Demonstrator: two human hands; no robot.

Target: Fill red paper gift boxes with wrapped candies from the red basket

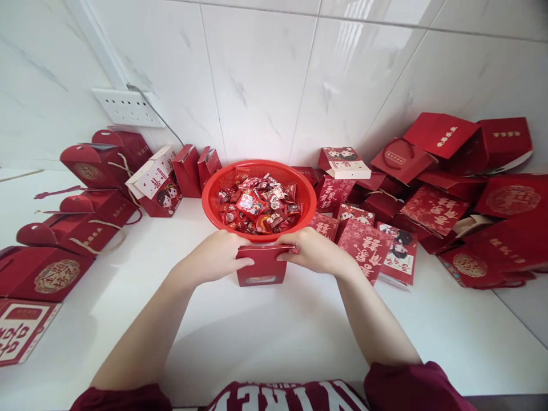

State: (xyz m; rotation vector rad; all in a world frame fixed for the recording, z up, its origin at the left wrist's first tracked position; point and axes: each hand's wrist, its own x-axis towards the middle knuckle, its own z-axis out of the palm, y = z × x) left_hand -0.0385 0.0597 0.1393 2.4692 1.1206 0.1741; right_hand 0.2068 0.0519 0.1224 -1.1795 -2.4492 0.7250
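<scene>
Between my two hands a red gift box [262, 273] stands upright on the white table, with a small window low on its near face. My left hand [225, 254] grips the box's top edge at the left, thumb on the near side. At the top right corner my right hand [306, 250] pinches the same edge. The fingers behind the box are hidden. Just beyond it sits a red plastic basket [209, 200] full of wrapped candies [257, 202].
Several red gift boxes [55, 271] line the left side. On the right is a heap of boxes and bags [436, 208], with flat printed cards [363, 248] nearer me. A power strip [128, 107] with a cable is against the tiled wall. The white table [240, 337] extends toward me.
</scene>
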